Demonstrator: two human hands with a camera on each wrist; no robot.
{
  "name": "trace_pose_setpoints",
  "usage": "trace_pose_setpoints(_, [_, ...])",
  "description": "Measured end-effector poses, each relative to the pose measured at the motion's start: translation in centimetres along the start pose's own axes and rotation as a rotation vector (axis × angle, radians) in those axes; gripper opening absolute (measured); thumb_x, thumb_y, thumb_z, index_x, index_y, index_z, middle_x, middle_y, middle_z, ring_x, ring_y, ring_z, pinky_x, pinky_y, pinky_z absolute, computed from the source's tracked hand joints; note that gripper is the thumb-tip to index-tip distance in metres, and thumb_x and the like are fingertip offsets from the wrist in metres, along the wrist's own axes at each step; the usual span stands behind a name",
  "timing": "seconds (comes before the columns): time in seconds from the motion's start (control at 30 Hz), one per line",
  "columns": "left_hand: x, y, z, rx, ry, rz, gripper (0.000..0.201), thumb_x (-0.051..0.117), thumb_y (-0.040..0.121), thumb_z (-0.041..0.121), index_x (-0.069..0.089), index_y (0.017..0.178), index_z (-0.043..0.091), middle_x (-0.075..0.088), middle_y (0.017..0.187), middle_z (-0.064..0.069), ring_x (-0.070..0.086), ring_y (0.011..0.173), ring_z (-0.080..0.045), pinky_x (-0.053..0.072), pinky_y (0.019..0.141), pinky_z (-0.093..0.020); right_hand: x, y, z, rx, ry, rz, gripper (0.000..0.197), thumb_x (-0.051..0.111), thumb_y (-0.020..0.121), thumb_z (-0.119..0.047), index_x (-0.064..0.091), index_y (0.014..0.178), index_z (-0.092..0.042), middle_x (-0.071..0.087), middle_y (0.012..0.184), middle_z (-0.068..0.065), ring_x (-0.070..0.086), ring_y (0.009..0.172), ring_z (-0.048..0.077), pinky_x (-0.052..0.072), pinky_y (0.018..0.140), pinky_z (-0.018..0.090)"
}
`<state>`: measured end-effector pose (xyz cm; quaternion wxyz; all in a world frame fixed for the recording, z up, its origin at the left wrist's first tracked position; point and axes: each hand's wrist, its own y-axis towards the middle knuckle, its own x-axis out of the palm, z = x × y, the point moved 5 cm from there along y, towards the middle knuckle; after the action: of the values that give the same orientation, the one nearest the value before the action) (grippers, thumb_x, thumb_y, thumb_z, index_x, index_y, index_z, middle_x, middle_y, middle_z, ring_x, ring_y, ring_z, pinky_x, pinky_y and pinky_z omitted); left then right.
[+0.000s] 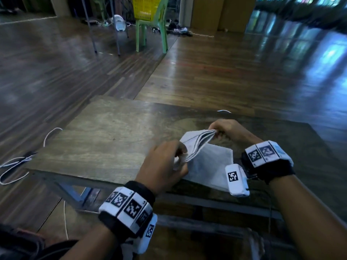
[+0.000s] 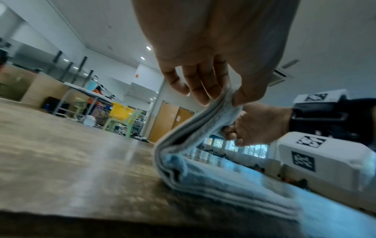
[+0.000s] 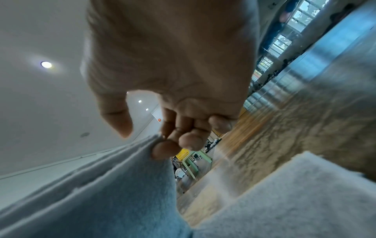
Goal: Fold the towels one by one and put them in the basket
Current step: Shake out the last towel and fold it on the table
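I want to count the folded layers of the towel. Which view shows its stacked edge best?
The left wrist view: the towel shows its layered edge side-on, pinched by the left hand and right hand. The head view shows the layers smaller and blurred. The right wrist view shows mostly fuzzy cloth close up, with a few blurred ridges of the edge.

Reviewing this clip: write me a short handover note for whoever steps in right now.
Left hand pinches the near corner of the towel's lifted edge; right hand pinches the far corner.
The towel, already in several layers, lies on the table, its upper half raised for another fold.
The yellow basket sits on a green chair across the room.
Left: finish the fold, carry it to the basket.
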<state>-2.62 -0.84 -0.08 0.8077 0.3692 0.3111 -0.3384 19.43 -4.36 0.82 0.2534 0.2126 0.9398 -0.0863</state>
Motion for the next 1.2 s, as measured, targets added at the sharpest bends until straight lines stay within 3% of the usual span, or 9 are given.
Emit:
trace_pose_setpoints(0.13, [3.8, 0.5, 2.5, 0.048, 0.067, -0.053, 0.033, 0.046, 0.072, 0.038, 0.056, 0.098, 0.021, 0.063, 0.094, 0.003, 0.059, 0.091, -0.023, 0.039, 0.077, -0.034, -1.4, -0.8, 3.2, 0.104, -0.03, 0.04, 0.009, 0.055, 0.089, -0.005, 0.063, 0.084, -0.005, 0.06, 0.07, 0.002, 0.055, 0.046, -0.006, 0.04, 0.046, 0.005])
trace_pose_setpoints(0.27, [7.2, 1.5, 4.5, 0.076, 0.073, -0.145, 0.027, 0.053, 0.072, 0.03, 0.058, 0.096, 0.018, 0.065, 0.095, 0.001, 0.058, 0.093, -0.026, 0.034, 0.08, -0.034, -3.2, -0.7, 6.1, 0.159, -0.1, 0.047, 0.006, 0.059, 0.087, -0.006, 0.062, 0.091, -0.009, 0.061, 0.078, 0.001, 0.057, 0.059, 0.001, 0.044, 0.052, 0.005])
trace_pose_setpoints(0.33, [8.6, 2.1, 5.2, 0.087, 0.097, -0.179, 0.02, 0.058, 0.075, 0.025, 0.058, 0.094, 0.018, 0.064, 0.095, 0.0, 0.057, 0.093, -0.026, 0.034, 0.083, -0.035, -3.7, -0.7, 7.6, 0.188, -0.113, 0.061, 0.007, 0.061, 0.086, -0.007, 0.06, 0.092, -0.01, 0.061, 0.082, 0.004, 0.057, 0.062, 0.002, 0.046, 0.056, 0.008])
trace_pose_setpoints(0.47, [11.0, 3.0, 5.4, 0.069, 0.138, -0.28, 0.018, 0.058, 0.083, 0.025, 0.056, 0.099, 0.019, 0.063, 0.103, 0.002, 0.053, 0.1, -0.022, 0.029, 0.089, -0.033, -4.0, -0.7, 9.4, 0.209, -0.106, 0.078, 0.012, 0.063, 0.085, -0.007, 0.06, 0.097, -0.007, 0.061, 0.092, 0.008, 0.059, 0.084, 0.017, 0.047, 0.067, 0.016])
trace_pose_setpoints(0.7, [12.9, 3.2, 5.8, 0.143, 0.152, -0.266, 0.021, 0.063, 0.076, 0.021, 0.056, 0.095, 0.018, 0.067, 0.093, 0.001, 0.058, 0.091, -0.025, 0.027, 0.077, -0.031, -4.2, -0.2, 10.7, 0.217, -0.234, 0.114, 0.009, 0.069, 0.081, -0.016, 0.061, 0.081, -0.019, 0.068, 0.097, 0.009, 0.063, 0.09, 0.021, 0.049, 0.085, 0.034])
trace_pose_setpoints(0.83, [12.8, 3.1, 5.8, 0.171, 0.148, -0.217, 0.017, 0.063, 0.068, 0.018, 0.057, 0.084, 0.017, 0.066, 0.076, 0.001, 0.06, 0.074, -0.026, 0.034, 0.071, -0.034, -4.6, -0.3, 10.7, 0.209, -0.262, 0.124, 0.008, 0.069, 0.08, -0.018, 0.061, 0.08, -0.019, 0.068, 0.092, 0.008, 0.064, 0.088, 0.02, 0.051, 0.082, 0.033])
trace_pose_setpoints(0.97, [12.3, 3.3, 6.0, 0.171, 0.131, -0.158, 0.018, 0.067, 0.068, 0.015, 0.057, 0.082, 0.017, 0.063, 0.073, 0.001, 0.058, 0.069, -0.025, 0.032, 0.071, -0.031, -5.2, -0.4, 10.3, 0.182, -0.225, 0.153, 0.006, 0.068, 0.082, -0.017, 0.062, 0.083, -0.016, 0.067, 0.087, 0.006, 0.062, 0.079, 0.016, 0.05, 0.072, 0.026])
trace_pose_setpoints(1.2, [13.4, 2.8, 6.6, 0.186, 0.078, -0.307, 0.017, 0.061, 0.08, 0.029, 0.056, 0.094, 0.02, 0.065, 0.092, 0.005, 0.057, 0.089, -0.018, 0.034, 0.082, -0.031, -5.0, -1.1, 11.8, 0.224, -0.327, 0.128, 0.01, 0.07, 0.08, -0.022, 0.061, 0.083, -0.019, 0.058, 0.076, -0.008, 0.058, 0.083, 0.015, 0.047, 0.077, 0.03])
